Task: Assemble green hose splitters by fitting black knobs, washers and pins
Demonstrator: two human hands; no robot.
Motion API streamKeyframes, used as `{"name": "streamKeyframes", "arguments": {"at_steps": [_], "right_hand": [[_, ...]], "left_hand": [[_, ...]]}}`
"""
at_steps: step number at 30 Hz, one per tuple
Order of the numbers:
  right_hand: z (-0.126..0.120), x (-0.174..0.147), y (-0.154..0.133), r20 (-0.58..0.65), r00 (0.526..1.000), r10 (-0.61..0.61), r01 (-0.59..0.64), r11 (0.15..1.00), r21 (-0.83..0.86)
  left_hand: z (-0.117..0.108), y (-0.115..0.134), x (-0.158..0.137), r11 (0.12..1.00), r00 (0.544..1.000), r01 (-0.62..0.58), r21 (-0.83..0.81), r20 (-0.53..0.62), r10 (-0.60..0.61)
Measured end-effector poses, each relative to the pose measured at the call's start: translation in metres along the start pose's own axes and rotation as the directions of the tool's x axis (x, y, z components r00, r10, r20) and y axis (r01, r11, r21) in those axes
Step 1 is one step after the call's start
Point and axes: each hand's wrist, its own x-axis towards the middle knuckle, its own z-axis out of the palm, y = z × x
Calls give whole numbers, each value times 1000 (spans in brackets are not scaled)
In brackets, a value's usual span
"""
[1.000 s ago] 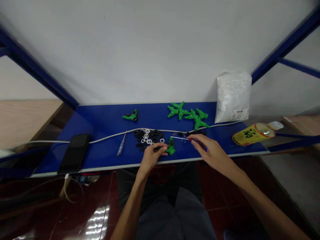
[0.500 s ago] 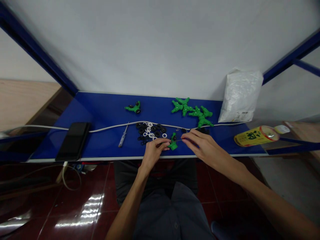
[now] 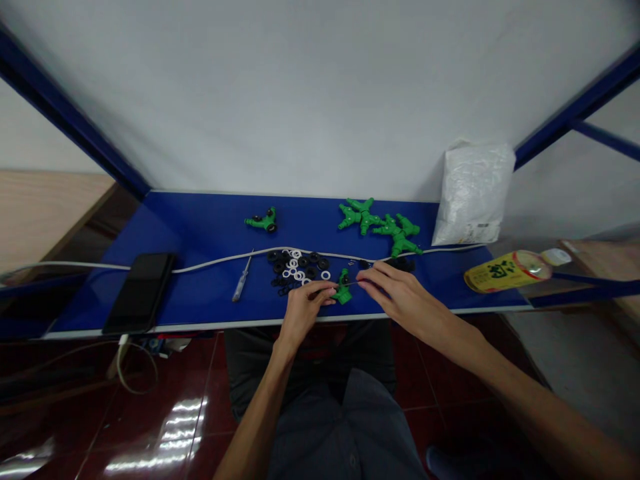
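Note:
My left hand (image 3: pixel 304 305) is closed at the fingertips on a small green plastic hose connector (image 3: pixel 343 293) near the table's front edge. A thin metal rod (image 3: pixel 354 283) sits between the fingers of my right hand (image 3: pixel 400 293). It reaches across to the connector; where its far end lies I cannot make out. Just beyond my left hand is a loose pile of black rubber rings (image 3: pixel 310 273) and white rings (image 3: pixel 299 275). Small dark parts (image 3: pixel 401 263) lie behind my right hand, partly hidden by it.
Green connectors lie at the back: one with black caps (image 3: pixel 263 220) and two clusters, left (image 3: pixel 359 217) and right (image 3: pixel 397 235). A clear-handled screwdriver (image 3: pixel 241 283), a black phone (image 3: pixel 140 292), a white cable (image 3: pixel 215 259), a white plastic bag (image 3: pixel 473 193) and a yellow-labelled bottle (image 3: pixel 505 272) share the blue table (image 3: pixel 200 223).
The whole view has shifted slightly, so things on the table appear a little further left. Both hands keep their hold, with the rod still across the green connector.

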Motion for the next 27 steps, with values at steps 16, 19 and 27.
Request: {"name": "streamKeyframes", "arguments": {"at_steps": [16, 19, 27], "right_hand": [[-30, 28, -29, 205, 911, -358, 405, 872, -277], [-38, 43, -35, 276, 879, -389, 463, 833, -302], [-45, 69, -46, 439, 847, -300, 444, 853, -274]], "left_hand": [[-3, 6, 5, 975, 999, -16, 222, -45, 27], [-4, 10, 5, 952, 997, -41, 303, -43, 56], [-6, 1, 7, 930, 995, -73, 360, -34, 91]]}}
